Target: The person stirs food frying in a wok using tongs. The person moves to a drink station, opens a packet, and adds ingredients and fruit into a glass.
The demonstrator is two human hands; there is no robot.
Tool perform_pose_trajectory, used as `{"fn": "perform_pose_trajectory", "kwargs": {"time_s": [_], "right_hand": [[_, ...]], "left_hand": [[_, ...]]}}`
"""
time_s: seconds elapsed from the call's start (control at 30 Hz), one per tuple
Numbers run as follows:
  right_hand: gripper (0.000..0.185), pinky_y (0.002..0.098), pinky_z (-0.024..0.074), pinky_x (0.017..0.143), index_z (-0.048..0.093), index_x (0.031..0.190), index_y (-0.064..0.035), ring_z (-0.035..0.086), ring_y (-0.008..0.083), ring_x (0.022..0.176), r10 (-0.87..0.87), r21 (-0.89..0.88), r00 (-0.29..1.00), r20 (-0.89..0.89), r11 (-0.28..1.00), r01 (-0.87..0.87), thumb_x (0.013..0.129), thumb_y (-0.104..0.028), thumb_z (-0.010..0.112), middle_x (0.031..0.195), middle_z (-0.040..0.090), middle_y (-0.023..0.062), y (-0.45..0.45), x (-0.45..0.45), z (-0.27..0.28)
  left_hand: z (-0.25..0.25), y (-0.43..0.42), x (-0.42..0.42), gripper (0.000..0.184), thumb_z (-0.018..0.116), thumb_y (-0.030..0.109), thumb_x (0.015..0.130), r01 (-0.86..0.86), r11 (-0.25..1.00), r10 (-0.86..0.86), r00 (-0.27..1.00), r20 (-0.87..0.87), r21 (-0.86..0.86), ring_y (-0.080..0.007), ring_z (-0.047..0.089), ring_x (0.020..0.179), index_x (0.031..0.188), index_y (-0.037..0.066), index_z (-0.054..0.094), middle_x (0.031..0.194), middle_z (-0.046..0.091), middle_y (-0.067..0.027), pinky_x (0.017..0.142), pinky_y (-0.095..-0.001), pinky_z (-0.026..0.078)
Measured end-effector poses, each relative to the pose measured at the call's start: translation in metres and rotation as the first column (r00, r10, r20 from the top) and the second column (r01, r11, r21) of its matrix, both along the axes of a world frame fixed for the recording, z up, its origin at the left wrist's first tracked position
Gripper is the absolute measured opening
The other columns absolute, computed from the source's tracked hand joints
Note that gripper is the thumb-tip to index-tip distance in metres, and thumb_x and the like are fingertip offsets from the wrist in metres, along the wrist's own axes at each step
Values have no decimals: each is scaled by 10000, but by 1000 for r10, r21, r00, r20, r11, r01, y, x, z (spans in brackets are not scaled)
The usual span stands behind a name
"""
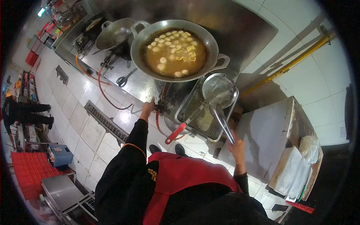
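My right fingers (235, 145) close firmly round the tongs (225, 126), held over the tray (203, 136), perhaps containing drips. My left fingers (148, 107) are near the valve (162, 108), grip unclear. Pale balls (161, 66) float in the far wok (212, 47).

Hands (236, 147) below wide wok (174, 51).
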State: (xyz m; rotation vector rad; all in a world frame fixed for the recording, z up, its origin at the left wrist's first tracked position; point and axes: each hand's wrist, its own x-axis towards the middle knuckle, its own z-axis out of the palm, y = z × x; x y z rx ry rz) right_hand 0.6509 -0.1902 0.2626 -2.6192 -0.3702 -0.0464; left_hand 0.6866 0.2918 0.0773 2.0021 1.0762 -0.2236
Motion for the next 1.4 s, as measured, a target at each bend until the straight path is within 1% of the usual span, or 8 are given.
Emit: {"fn": "perform_pose_trajectory", "kwargs": {"time_s": [0.2, 0.53, 0.63, 0.7, 0.83, 1.07, 1.13, 1.4], "right_hand": [[535, 406, 477, 603, 517, 1091, -113, 578, 347, 650, -31, -65, 997, -66, 998, 27, 562, -62, 581, 740, 586, 199, -9, 6, -4], [541, 371, 475, 648, 519, 1101, -110, 583, 337, 740, 38, 16, 997, -62, 999, -37, 570, -30, 573, 843, 588, 191, -4, 16, 22], [539, 332, 476, 659, 512, 1116, -122, 588, 310, 784, 135, 52, 991, 0, 990, -135, 589, -16, 552, 882, 589, 183, -3, 33, 47], [545, 319, 477, 639, 519, 1110, -137, 594, 298, 756, 176, 96, 981, 85, 978, -183, 583, 0, 539, 865, 596, 173, 6, 44, 85], [547, 340, 475, 600, 524, 1104, -153, 589, 299, 690, 97, 53, 995, 36, 994, -99, 578, -5, 539, 770, 603, 161, 41, 71, 137], [456, 379, 460, 563, 517, 1095, -174, 558, 309, 654, 367, -458, 895, 254, 861, -223, 653, -62, 529, 758, 539, 177, 128, 133, 148], [431, 374, 465, 566, 508, 1101, -177, 562, 308, 669, 412, -555, 887, 209, 797, -239, 685, -68, 513, 786, 539, 182, 149, 150, 142], [252, 347, 454, 497, 550, 1011, -59, 569, 269, 678, 656, -736, 658, 370, 639, -223, 842, -156, 391, 742, 564, 157, 224, 184, 83]], "left_hand": [[32, -10, -22, 466, 564, 459, 723, -107, 929, 157, 981, 115, -354, -177, 514, 530, 630, 5, 605, 528, 520, -63, 515, -329, 407], [35, -14, -16, 461, 556, 459, 731, -86, 977, 82, 996, -27, -197, -204, 550, 636, 621, 14, 600, 629, 565, -109, 558, -354, 420], [19, -14, -31, 479, 499, 472, 759, -17, 999, 7, 980, 201, 48, -283, 578, 744, 743, 13, 635, 718, 600, -166, 642, -358, 430], [-1, -5, -47, 490, 453, 473, 779, -240, 966, 257, 933, 253, -94, -334, 558, 851, 883, 25, 622, 799, 598, -209, 712, -366, 420], [-18, 1, -113, 439, 490, 389, 781, -339, 937, 350, 912, 212, -88, -210, 575, 588, 903, -19, 595, 658, 597, -124, 582, -310, 447], [-88, -4, -277, 306, 455, 348, 771, -254, 867, 205, 966, -157, -430, -174, 518, 447, 771, 60, 558, 619, 559, -75, 366, -342, 393], [-80, -19, -302, 276, 438, 316, 789, -142, 945, 56, 958, -280, -296, -184, 557, 492, 792, 64, 550, 646, 577, -79, 393, -337, 429], [-44, -45, -348, 277, 484, 269, 748, -427, 835, 322, 890, -322, -347, -185, 561, 516, 891, 52, 580, 668, 585, -89, 428, -336, 439]]}}
